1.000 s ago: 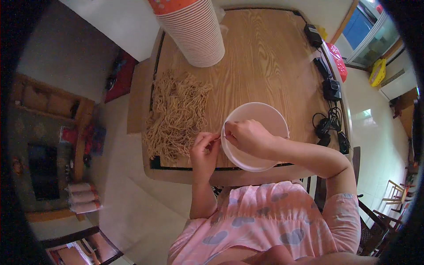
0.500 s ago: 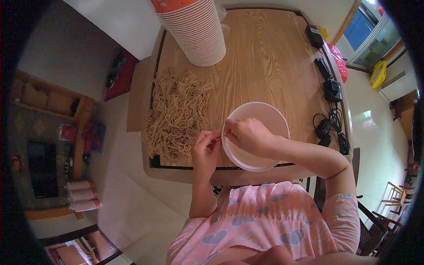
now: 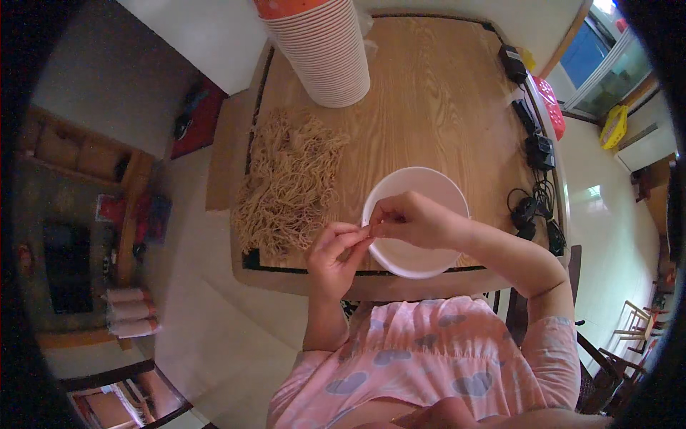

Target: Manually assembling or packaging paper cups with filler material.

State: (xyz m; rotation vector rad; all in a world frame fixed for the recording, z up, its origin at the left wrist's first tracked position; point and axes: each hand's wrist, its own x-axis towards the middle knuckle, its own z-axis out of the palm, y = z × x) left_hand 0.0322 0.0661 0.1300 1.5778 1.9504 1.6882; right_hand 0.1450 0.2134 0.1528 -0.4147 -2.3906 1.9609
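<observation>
A white round paper tub [image 3: 457, 196] stands open end up at the table's near edge. My left hand [image 3: 334, 261] is at the left of its rim, thumb and fingers pinched together. Reaching over the opening from the right, my right hand [image 3: 418, 222] is also closed, its fingertips meeting those of the left at the rim. Whatever the fingers pinch is too small and hidden to make out. Left of the tub lies a tangled heap of tan cords [image 3: 289, 189], close to my left hand.
A tall stack of nested white tubs [image 3: 325, 57] with an orange-red end stands at the far left of the wooden table [image 3: 421, 93]. Black power adapters [image 3: 539, 151] and coiled cables [image 3: 525, 207] line the right edge. Beside them is a pink-red plastic basket [image 3: 549, 107].
My right hand has drawn slightly toward me along the rim. My left hand has shifted a little, and the two hands' fingertips are now together.
</observation>
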